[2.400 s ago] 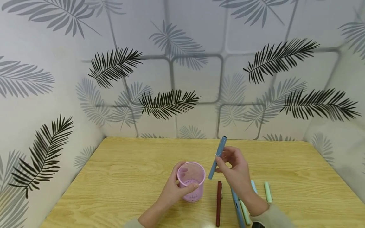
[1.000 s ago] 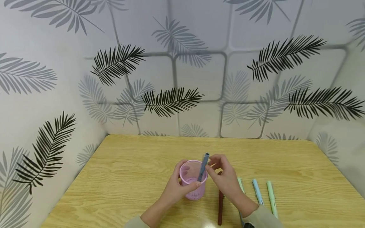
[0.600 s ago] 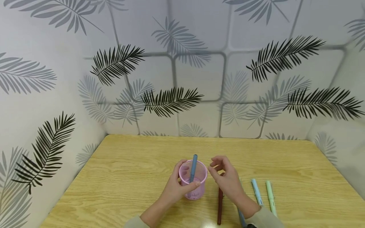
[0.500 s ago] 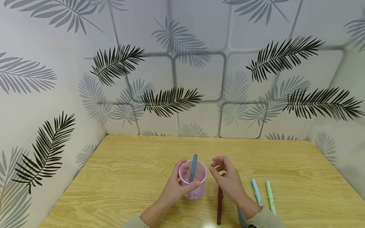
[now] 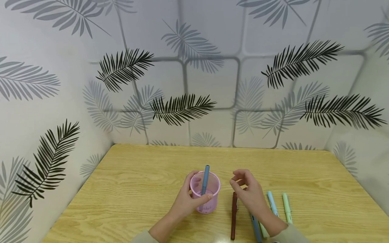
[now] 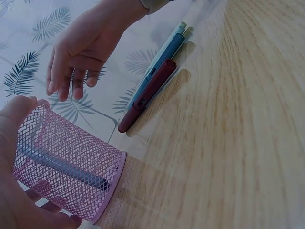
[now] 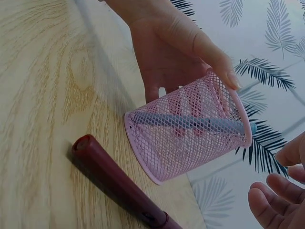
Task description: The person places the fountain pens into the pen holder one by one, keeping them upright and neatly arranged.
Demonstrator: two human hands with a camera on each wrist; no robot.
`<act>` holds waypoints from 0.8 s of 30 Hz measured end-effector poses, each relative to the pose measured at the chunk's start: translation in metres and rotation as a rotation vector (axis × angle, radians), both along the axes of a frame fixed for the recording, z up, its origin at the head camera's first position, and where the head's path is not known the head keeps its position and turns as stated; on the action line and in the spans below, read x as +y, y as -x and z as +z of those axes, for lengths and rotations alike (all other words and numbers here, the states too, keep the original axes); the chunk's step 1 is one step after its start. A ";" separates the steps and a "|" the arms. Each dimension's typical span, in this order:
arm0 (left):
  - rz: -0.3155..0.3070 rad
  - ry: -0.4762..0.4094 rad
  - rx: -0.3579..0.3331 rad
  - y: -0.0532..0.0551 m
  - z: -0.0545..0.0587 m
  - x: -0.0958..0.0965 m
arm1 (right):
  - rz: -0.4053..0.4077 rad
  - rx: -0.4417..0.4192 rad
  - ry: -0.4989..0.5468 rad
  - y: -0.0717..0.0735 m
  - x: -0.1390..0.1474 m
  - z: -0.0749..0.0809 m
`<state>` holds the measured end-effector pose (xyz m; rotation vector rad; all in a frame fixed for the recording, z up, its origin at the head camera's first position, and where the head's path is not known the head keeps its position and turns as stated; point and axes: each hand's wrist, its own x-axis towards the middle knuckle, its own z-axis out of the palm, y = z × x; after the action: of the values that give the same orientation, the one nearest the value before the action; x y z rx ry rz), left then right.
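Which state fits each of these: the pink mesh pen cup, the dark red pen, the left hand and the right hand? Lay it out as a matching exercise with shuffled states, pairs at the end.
Column one
1. pink mesh pen cup
2. dark red pen
3. left hand
4. right hand

Column two
A. apart from the cup, fingers bent, holding nothing
B. lies on the wooden tabletop
C. grips the cup
D. has a blue pen leaning inside

Pairs: 1-D, 2-B, 3-C, 4-A

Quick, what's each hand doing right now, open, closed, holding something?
Left hand: holding the pink mesh cup.
Right hand: open, fingers loosely bent, holding nothing.
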<state>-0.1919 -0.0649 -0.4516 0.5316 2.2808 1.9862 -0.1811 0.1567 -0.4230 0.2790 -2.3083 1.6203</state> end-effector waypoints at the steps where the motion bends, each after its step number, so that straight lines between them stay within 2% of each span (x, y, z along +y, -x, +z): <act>1: -0.001 -0.001 0.000 0.000 0.000 0.000 | 0.004 -0.003 0.005 -0.001 0.001 0.000; 9: -0.009 -0.015 -0.003 0.000 0.000 0.000 | -0.011 -0.060 0.016 -0.005 0.014 0.003; 17: -0.007 -0.010 -0.004 0.000 -0.001 -0.001 | -0.010 -0.121 0.010 -0.009 0.025 0.000; 24: -0.009 -0.005 0.007 0.001 -0.001 0.000 | -0.042 -0.118 -0.041 -0.012 0.035 -0.002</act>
<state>-0.1926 -0.0653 -0.4528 0.5490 2.2735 1.9893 -0.1690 0.1916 -0.4252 0.1461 -2.4192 1.6112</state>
